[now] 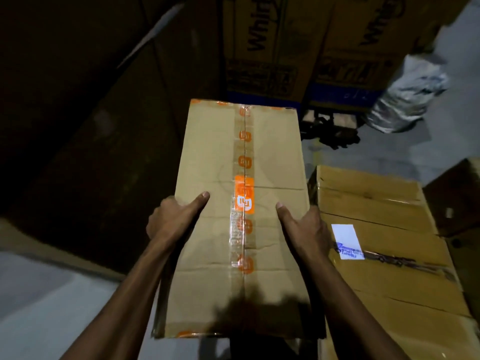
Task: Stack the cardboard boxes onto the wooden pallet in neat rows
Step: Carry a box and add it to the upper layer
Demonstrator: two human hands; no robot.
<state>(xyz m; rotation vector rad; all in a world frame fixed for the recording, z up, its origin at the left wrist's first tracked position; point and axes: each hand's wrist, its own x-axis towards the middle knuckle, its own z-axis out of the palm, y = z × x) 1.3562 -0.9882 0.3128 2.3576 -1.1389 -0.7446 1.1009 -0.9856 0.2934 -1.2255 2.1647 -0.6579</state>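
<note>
I carry a long flat cardboard box with clear tape and orange logos along its middle seam. My left hand grips its left edge, thumb on top and fingers hidden underneath. My right hand grips the right edge the same way. The box is held in the air in the middle of the view. To the right and lower lies another cardboard box with a white label. A bit of wooden pallet shows under the far boxes.
Two tall printed appliance cartons stand at the back. A crumpled plastic bag lies on the grey floor at the right. Large dark cartons fill the left side. A dark brown box sits at the far right.
</note>
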